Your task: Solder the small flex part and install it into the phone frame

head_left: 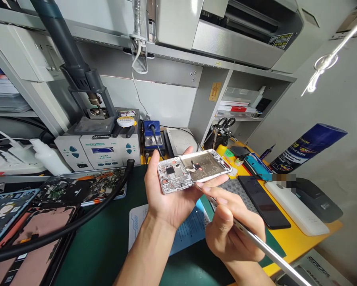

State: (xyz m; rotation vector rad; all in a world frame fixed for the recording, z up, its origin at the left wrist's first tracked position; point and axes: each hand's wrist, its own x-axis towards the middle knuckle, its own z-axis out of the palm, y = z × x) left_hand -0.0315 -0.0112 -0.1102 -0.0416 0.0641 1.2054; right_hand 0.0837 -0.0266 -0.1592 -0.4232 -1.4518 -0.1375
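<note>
My left hand (166, 202) cradles an opened phone (194, 171) from below, thumb at its left end and fingers under the far side. Its inside faces up: circuit board and shields at the left, a bare battery bay with a small dark flex cable at the right. My right hand (236, 224) is closed around a long, thin, silvery metal piece (273, 254) that slants down to the lower right. Its exact kind is unclear. The right fingertips are close to the phone's near edge; whether they touch it I cannot tell.
A grey hot-air station (103, 149) stands at the back left, its black hose (107, 206) crossing the green mat (107, 234). Phone parts (32, 246) crowd the left. At the right lie a dark phone (264, 202), a white power-bank-like block (297, 208) and a blue spray can (309, 147).
</note>
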